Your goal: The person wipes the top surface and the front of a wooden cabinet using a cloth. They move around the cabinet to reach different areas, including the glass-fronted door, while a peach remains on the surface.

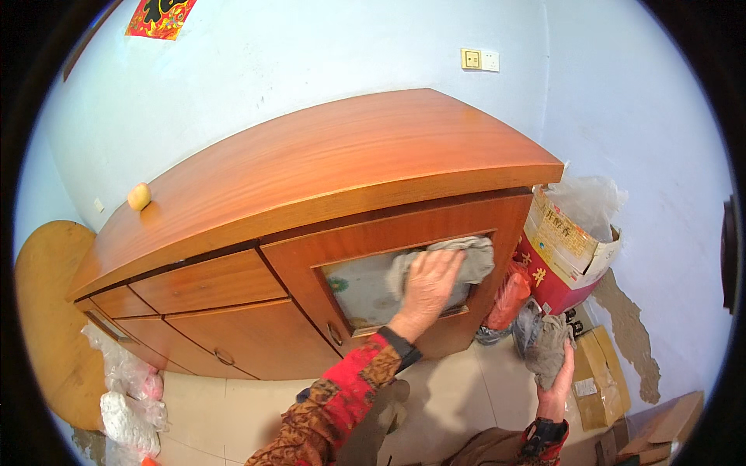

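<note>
My left hand presses a grey cloth flat against the glass pane of a cabinet door. The cloth covers the pane's upper right part, and the hand looks slightly blurred. The door belongs to a long, low wooden cabinet with a glossy reddish-brown top. Lower on the right, my right hand grips a second crumpled grey cloth, held away from the cabinet. A small ring handle hangs at the door's left side, below the level of the hand.
An apple sits on the cabinet's left end. Beyond the right end stand a printed carton with plastic inside and a red bag. Flattened cardboard lies near the right wall. Plastic bags and a round wooden board are at left.
</note>
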Tool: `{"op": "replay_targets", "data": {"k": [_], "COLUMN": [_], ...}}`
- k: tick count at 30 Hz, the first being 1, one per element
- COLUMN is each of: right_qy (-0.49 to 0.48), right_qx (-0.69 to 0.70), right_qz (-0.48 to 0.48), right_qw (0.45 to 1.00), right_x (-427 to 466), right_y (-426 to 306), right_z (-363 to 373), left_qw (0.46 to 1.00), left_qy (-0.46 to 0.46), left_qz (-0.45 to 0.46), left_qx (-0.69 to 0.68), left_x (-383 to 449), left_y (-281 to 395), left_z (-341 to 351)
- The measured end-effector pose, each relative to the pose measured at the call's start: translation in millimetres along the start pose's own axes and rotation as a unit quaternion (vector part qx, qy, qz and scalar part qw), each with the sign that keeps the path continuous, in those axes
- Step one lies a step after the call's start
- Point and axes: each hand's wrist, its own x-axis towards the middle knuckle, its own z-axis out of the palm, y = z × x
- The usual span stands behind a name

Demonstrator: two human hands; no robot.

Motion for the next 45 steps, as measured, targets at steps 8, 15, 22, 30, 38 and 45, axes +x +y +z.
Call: {"op": "replay_targets", "data": {"k": [8,15,22,30,38,45], "right_qy": [0.026,-0.012,0.002,-0.022,0.058,0.109], "right_qx": [-0.030,-0.010,-0.010,-0.007,-0.115,-0.144], "right_qz": [-0.004,-0.011,-0.011,0.000,0.008,0.013], "right_qw": [0.999,1.000,1.000,1.000,0.992,0.984], "right_x": [-4.3,-4.9,2.1,0.8,-12.4,-23.7], "right_y": [-3.7,-7.4,2.8,11.7,13.5,10.1], "right_z": [1.1,-6.9,-1.7,16.9,27.9,32.1], "left_qw": [0.993,0.984,0.992,0.989,0.982,0.984], "left_qy": [-0.115,-0.059,-0.102,-0.139,-0.105,-0.106], "left_qz": [0.010,-0.073,0.015,0.039,-0.073,0.008], "left_qx": [0.035,0.152,0.070,0.041,0.140,0.144], "left_x": [-43.0,-80.7,-18.2,-37.3,-85.3,-59.2], "left_y": [-38.6,-66.2,-9.3,-35.0,-73.1,-65.5], "left_z": [-50.6,-90.9,-12.0,-41.4,-113.8,-81.2]}}
